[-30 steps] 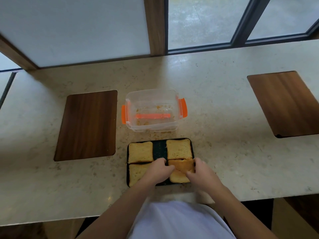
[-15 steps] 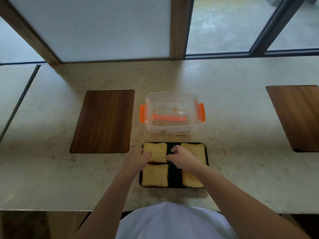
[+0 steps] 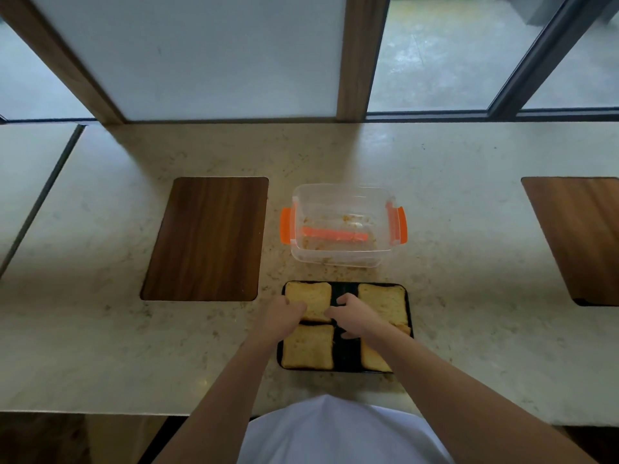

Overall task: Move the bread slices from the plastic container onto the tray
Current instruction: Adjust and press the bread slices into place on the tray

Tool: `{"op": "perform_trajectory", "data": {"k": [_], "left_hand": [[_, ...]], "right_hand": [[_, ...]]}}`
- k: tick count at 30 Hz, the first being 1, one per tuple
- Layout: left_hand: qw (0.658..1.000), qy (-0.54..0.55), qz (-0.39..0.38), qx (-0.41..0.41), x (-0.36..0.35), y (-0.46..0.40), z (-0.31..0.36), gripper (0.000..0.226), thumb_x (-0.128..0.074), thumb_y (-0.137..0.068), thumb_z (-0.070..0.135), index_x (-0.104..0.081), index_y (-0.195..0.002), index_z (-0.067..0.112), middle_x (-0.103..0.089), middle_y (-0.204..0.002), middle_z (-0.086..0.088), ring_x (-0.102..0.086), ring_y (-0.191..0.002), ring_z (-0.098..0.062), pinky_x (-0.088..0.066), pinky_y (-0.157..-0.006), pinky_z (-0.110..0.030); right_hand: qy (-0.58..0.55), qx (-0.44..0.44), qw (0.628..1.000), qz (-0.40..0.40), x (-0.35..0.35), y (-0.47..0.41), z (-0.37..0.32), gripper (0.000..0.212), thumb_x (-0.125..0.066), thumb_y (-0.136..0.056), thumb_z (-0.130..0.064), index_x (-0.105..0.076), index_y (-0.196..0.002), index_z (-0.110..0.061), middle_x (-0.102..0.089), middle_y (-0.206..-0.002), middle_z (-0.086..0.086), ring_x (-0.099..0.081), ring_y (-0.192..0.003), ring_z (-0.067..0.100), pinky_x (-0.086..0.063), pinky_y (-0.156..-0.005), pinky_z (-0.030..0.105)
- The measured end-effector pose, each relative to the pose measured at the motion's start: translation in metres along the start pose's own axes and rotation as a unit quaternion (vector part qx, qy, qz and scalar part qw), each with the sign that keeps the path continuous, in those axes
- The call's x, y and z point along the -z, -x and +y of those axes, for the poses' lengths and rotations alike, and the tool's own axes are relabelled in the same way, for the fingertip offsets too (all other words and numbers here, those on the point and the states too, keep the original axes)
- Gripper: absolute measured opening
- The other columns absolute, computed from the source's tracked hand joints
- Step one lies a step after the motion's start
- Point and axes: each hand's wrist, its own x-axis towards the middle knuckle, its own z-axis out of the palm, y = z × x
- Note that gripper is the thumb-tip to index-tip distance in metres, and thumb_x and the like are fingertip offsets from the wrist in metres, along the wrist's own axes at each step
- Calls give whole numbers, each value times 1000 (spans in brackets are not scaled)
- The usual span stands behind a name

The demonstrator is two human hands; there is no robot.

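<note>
A black tray (image 3: 345, 288) lies near the counter's front edge with several toasted bread slices on it. My left hand (image 3: 284, 313) and my right hand (image 3: 351, 314) both touch the far-left slice (image 3: 313, 298), one at its left edge and one at its right. A near-left slice (image 3: 308, 346) lies flat. The far-right slice (image 3: 385, 301) is open to view, and the near-right slice (image 3: 373, 358) is partly hidden by my right forearm. The clear plastic container (image 3: 343, 226) with orange clips stands behind the tray and holds only crumbs.
A dark wooden board (image 3: 207, 239) is set into the stone counter (image 3: 452, 229) left of the container, and another board (image 3: 579, 236) lies at the far right. A window wall runs along the back. Crumbs lie between container and tray.
Both hands moved from the near-right slice to the far-left slice. The head camera shifted, so the scene sits further right and lower in view.
</note>
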Motion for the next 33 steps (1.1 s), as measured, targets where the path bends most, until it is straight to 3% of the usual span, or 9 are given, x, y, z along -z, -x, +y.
{"op": "perform_trajectory", "data": {"k": [4,8,11,15,19,24,27,29,33], "left_hand": [[1000,11,2,5,-1,-3,2,25,-54,-85,41,-42,-99,23,-38,-77,13,-40,-66,0,-33,-56,-25],[1000,1,8,-2,-4,-7,3,21,-57,-86,39,-43,-74,28,-34,-73,13,-36,-61,-2,-32,-59,-29],[1000,18,-10,1,-11,-7,6,32,-55,-84,42,-58,-104,18,-49,-91,8,-51,-80,-7,-39,-72,-32],[1000,23,-20,-4,-21,-4,11,20,-55,-85,42,-43,-94,28,-42,-85,10,-40,-70,-4,-39,-72,-32],[1000,0,-10,-24,-24,2,13,24,-54,-85,41,-34,-72,37,-33,-76,14,-35,-65,-2,-37,-74,-36],[999,-3,21,-42,-26,6,-3,26,-55,-87,35,-40,-75,18,-33,-68,2,-35,-58,-14,-26,-60,-35],[999,-4,26,-40,-25,11,-16,37,-55,-94,38,-59,-118,11,-62,-103,-7,-58,-89,-17,-37,-72,-32],[999,7,40,-29,-22,16,-22,50,-56,-95,35,-52,-135,4,-61,-127,-14,-60,-111,-25,-45,-83,-35],[997,40,41,-49,-20,29,-30,20,-53,-86,20,-59,-94,3,-56,-81,-11,-51,-68,-17,-41,-61,-33]], "right_hand": [[-18,6,1000,-8,-2,1,0,61,-61,-92,-38,-42,-146,-18,-58,-106,-4,-58,-92,11,-51,-62,25],[-17,3,1000,-3,-2,-1,8,53,-61,-91,-39,-48,-138,-19,-58,-109,-4,-58,-93,12,-57,-69,31],[-8,14,1000,19,1,-3,14,47,-61,-89,-38,-50,-131,-20,-61,-96,-4,-58,-78,10,-59,-81,39],[0,27,999,31,6,-1,21,53,-63,-88,-38,-49,-136,-18,-61,-95,-5,-60,-81,9,-57,-70,31],[4,31,999,34,9,3,22,53,-62,-90,-36,-48,-138,-17,-61,-95,-5,-60,-81,10,-57,-74,33],[2,46,997,58,6,12,27,66,-62,-91,-35,-39,-148,-13,-59,-94,-9,-59,-74,4,-44,-53,22],[1,59,996,64,2,22,37,62,-64,-92,-35,-41,-145,-14,-54,-85,-14,-55,-69,0,-44,-50,18],[4,69,996,49,-2,30,47,59,-65,-91,-35,-43,-142,-15,-53,-83,-15,-57,-70,1,-48,-53,17],[44,87,995,25,-9,40,61,61,-64,-92,-34,-40,-144,-14,-51,-90,-16,-57,-78,3,-54,-68,24]]}}
